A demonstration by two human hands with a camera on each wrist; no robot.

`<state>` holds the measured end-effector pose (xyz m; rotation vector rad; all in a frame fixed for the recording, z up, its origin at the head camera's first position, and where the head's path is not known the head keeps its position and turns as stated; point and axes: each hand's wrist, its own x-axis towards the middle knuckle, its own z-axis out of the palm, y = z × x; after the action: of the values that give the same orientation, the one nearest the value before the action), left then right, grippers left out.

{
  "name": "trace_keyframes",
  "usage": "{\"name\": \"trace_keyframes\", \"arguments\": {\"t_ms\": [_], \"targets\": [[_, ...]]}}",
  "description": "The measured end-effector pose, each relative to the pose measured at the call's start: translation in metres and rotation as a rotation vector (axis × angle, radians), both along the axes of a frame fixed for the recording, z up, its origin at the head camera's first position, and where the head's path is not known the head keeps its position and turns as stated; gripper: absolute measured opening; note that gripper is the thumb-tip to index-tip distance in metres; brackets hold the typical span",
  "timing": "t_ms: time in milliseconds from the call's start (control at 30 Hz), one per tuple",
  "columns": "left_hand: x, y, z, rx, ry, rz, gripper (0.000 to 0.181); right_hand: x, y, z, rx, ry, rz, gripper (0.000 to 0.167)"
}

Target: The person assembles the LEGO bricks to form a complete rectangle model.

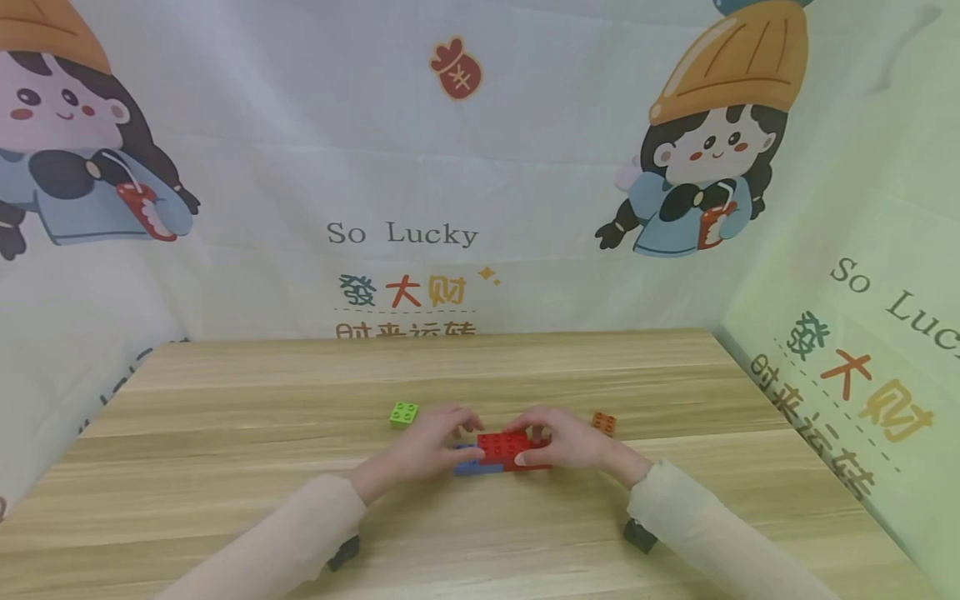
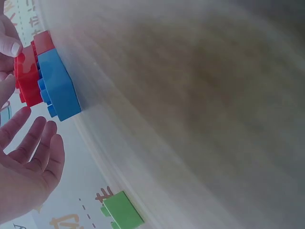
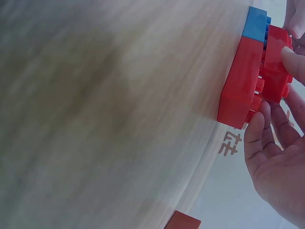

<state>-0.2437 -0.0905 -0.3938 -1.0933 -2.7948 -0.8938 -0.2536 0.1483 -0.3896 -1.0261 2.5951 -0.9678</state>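
On the table, a blue building brick (image 2: 59, 86) and a long red brick (image 3: 240, 78) lie end to end. A second red brick (image 1: 498, 446) sits on top, across their joint, with its studs facing up. My right hand (image 1: 566, 439) holds this upper brick, the thumb against its near side and the fingers behind. At the blue end is my left hand (image 1: 423, 442), its thumb close to the upper brick's left end. Its fingers (image 2: 35, 143) are spread and loosely bent, with nothing gripped between them. Whether the left thumb touches the brick is hard to tell.
A light green brick (image 1: 404, 414) stands to the left of the left hand. An orange-brown brick (image 1: 604, 422) lies just beyond the right wrist. The wooden table (image 1: 225, 467) meets printed cloth (image 1: 525, 275) at its back and sides.
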Motion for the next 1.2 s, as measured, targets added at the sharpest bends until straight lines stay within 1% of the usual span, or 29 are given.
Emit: {"name": "trace_keyframes", "arguments": {"t_ms": [133, 267, 500, 667, 800, 1033, 1200], "targets": [[0.000, 0.002, 0.001, -0.006, 0.004, -0.015, 0.029, 0.000, 0.000, 0.000, 0.006, -0.006, -0.008, 0.038], [0.000, 0.002, 0.001, 0.004, -0.009, -0.026, 0.026, 0.000, 0.000, 0.000, -0.001, -0.002, -0.001, 0.038], [-0.001, 0.003, 0.001, 0.016, -0.022, -0.027, 0.024, -0.001, 0.004, -0.001, -0.033, 0.004, 0.010, 0.035], [-0.002, 0.003, 0.001, 0.023, -0.016, -0.027, 0.023, -0.001, 0.007, -0.001, -0.048, -0.019, -0.001, 0.032], [-0.002, 0.003, 0.000, 0.024, -0.017, -0.024, 0.023, -0.002, 0.009, -0.002, -0.055, -0.043, 0.005, 0.033], [-0.004, 0.003, 0.002, 0.017, -0.050, -0.024, 0.021, -0.004, 0.010, -0.002, -0.054, -0.067, 0.009, 0.033], [-0.005, 0.002, 0.001, 0.023, -0.052, -0.030, 0.020, -0.005, 0.010, -0.002, -0.060, -0.067, 0.023, 0.032]]}}
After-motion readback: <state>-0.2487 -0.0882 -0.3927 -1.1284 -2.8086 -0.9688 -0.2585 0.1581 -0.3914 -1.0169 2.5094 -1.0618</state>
